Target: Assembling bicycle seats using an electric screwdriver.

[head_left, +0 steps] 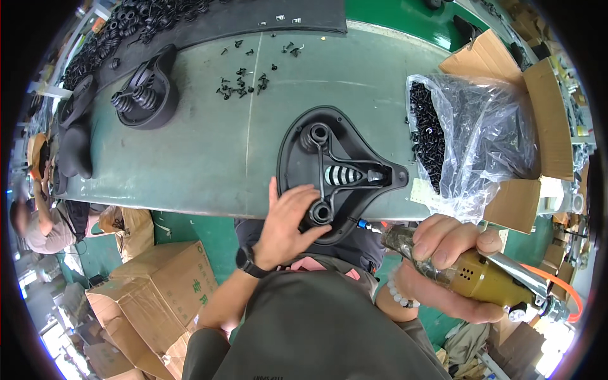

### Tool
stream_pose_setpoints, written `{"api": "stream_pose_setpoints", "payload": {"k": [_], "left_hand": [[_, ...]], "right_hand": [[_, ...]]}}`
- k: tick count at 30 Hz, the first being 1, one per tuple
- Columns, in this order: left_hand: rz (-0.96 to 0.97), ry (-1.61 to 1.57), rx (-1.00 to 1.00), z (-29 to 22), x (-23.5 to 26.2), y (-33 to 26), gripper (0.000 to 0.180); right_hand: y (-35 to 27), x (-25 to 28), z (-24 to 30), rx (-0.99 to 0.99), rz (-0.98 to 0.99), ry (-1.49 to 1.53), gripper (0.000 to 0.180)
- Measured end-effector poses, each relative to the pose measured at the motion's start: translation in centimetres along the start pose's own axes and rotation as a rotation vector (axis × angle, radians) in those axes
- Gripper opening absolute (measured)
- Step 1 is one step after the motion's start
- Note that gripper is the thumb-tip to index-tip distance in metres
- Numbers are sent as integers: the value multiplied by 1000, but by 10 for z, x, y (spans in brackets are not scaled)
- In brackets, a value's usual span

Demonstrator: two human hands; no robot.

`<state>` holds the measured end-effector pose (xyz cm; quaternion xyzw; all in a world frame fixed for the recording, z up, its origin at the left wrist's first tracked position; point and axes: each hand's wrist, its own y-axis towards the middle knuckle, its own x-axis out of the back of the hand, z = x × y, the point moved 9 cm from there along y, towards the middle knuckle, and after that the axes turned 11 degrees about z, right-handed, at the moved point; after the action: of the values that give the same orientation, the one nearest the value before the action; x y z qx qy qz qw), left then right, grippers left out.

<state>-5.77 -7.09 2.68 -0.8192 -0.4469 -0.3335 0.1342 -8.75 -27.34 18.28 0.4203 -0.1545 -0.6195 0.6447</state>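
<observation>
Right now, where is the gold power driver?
In the head view, the gold power driver is at lower right, in the person's right grip, pointing left toward the upturned saddle.

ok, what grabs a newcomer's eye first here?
The black saddle, underside up over the table's near edge, left hand on it. Then the gold power tool in the right hand, and the carton at the table's right end, its clear bag holding small black parts.

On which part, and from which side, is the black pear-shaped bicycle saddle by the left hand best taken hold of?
Probably by its narrow nose, coming from the person's right. The black pear-shaped saddle lies underside up; its nose tapers and points right, away from the left hand at the near black coil spring.
</observation>
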Motion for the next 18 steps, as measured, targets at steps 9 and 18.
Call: {"api": "stream_pose_setpoints", "payload": {"k": [9, 18], "left_hand": [[107, -79, -1, 14, 7, 13, 63], [31, -78, 54, 11, 4, 14, 60]], "right_hand": [[5, -6, -28, -142, 102, 65, 87], [5, -9, -37, -152, 84, 103, 88]]}}
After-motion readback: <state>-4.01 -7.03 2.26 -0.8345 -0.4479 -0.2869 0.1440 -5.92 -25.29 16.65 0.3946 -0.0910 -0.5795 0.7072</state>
